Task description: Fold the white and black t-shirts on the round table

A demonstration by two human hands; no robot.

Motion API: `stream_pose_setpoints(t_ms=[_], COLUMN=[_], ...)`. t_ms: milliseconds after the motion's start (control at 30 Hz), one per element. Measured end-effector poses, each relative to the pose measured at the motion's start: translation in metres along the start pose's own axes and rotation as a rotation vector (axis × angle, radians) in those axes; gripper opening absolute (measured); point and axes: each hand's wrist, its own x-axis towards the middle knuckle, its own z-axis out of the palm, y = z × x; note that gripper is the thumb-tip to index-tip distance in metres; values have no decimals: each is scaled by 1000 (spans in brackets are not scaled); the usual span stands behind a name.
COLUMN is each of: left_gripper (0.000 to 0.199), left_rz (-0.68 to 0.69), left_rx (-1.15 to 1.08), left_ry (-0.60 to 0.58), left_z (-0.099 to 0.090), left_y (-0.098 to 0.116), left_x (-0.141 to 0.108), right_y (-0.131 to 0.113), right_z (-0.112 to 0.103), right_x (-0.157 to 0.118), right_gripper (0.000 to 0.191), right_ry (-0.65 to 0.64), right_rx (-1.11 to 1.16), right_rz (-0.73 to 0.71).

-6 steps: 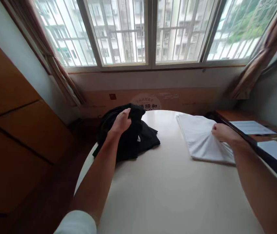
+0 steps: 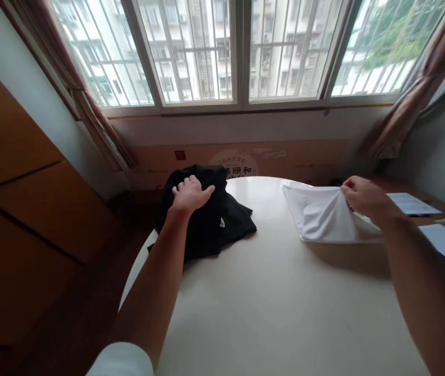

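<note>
Cream rnd table, blk cloth, barred windows

Through my view, daylight comes in through barred windows between brown curtains, with brown panels left, above a dark floor.

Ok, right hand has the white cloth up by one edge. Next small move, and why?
Probably carry that edge toward the left and lay it down, folding the white cloth over itself. The right hand holds the edge raised, the cloth's far part lies flat on the cream tabletop, and the left hand rests on the black garment.
</note>
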Motion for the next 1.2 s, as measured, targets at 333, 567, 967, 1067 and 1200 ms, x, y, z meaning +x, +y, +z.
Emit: stream_pose_setpoints(t_ms=[333, 567, 967, 1067, 1200], left_gripper=[30, 31, 48, 45, 36], left_rz=[647, 923, 443, 344, 377], left_rx=[-712, -722, -1159, -1184, -1059], left_ry=[34, -148, -86, -196, -220], left_z=[-32, -13, -39, -21, -18], left_y=[83, 123, 97, 96, 96], left_x=[-78, -124, -87, -76, -76], right_y=[-129, -148, -130, -135, -132], right_z=[-55, -48, -24, 3, 16], right_x=[-61, -80, -69, -73, -67], right_gripper=[29, 37, 39, 17, 29], right_ry=[347, 391, -787, -814, -575], right_rx=[984, 858, 455, 421, 659], right_rz=[-278, -434, -676, -643, -361])
